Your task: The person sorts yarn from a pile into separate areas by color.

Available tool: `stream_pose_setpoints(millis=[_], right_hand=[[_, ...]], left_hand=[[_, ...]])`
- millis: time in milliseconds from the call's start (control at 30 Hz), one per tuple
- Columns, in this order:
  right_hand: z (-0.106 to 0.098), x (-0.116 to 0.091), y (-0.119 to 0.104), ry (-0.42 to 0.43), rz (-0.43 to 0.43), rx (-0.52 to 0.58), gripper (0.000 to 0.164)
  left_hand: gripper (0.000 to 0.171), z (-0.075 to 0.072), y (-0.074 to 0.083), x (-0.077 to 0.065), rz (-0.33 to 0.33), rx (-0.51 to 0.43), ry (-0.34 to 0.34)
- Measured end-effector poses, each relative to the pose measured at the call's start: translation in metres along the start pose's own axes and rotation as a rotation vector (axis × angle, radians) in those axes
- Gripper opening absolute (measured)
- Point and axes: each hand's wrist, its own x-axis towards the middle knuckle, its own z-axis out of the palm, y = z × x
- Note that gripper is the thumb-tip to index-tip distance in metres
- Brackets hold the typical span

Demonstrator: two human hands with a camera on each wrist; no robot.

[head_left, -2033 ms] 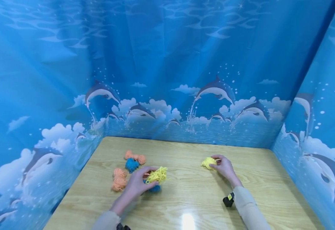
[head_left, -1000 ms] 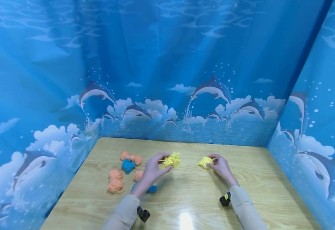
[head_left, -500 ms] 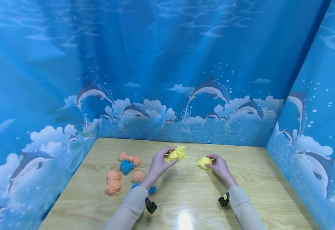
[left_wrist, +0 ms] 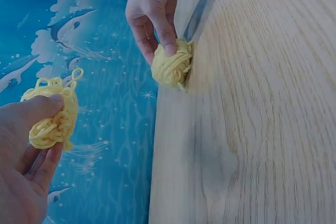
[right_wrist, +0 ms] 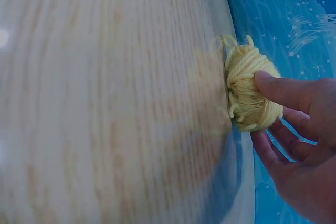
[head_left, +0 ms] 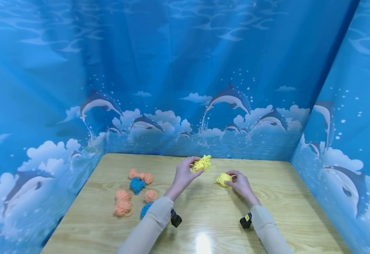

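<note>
Raised above the table, my left hand (head_left: 185,173) pinches a loopy yellow yarn ball (head_left: 202,163) between thumb and fingers. In the left wrist view, loose loops stick out of this yarn ball (left_wrist: 58,114). To its right, my right hand (head_left: 241,183) grips a second yellow yarn ball (head_left: 224,179), more tightly wound. The right wrist view has that yarn ball (right_wrist: 252,87) against the tabletop, thumb on one side and fingers on the other. A gap separates the two yellow balls.
Left on the wooden table (head_left: 223,218) lie an orange yarn bundle (head_left: 140,175), a larger orange bundle (head_left: 122,203), an orange ball (head_left: 150,195), blue yarn (head_left: 137,185) and more blue yarn (head_left: 145,209) partly behind the left sleeve. A dolphin-print curtain (head_left: 178,70) borders the table.
My left hand has carried its yellow yarn ball up, away and to the right, from above the blue and orange yarn toward the right hand. The right hand keeps its grip in nearly the same place.
</note>
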Motion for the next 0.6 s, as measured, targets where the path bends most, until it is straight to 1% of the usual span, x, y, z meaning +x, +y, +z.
stream_pose_setpoints(millis=[100,200,333,433,600], right_hand=[[0.000,0.000,0.000,0.004,0.010,-0.007,0.043],[0.000,0.000,0.001,0.004,0.024,-0.016,0.043],[0.001,0.001,0.003,-0.003,0.022,-0.023,0.044],[0.000,0.001,0.003,-0.004,0.013,-0.019,0.043],[0.000,0.001,0.003,-0.001,-0.004,-0.016,0.043]], left_hand=[[0.043,0.007,-0.002,0.004,-0.010,0.012,0.001],[0.043,0.016,-0.006,0.006,-0.005,0.028,-0.002],[0.043,0.026,-0.010,0.008,0.006,0.050,-0.012],[0.043,0.032,-0.012,0.009,-0.005,0.060,-0.023],[0.043,0.040,-0.016,0.010,-0.032,0.040,-0.030]])
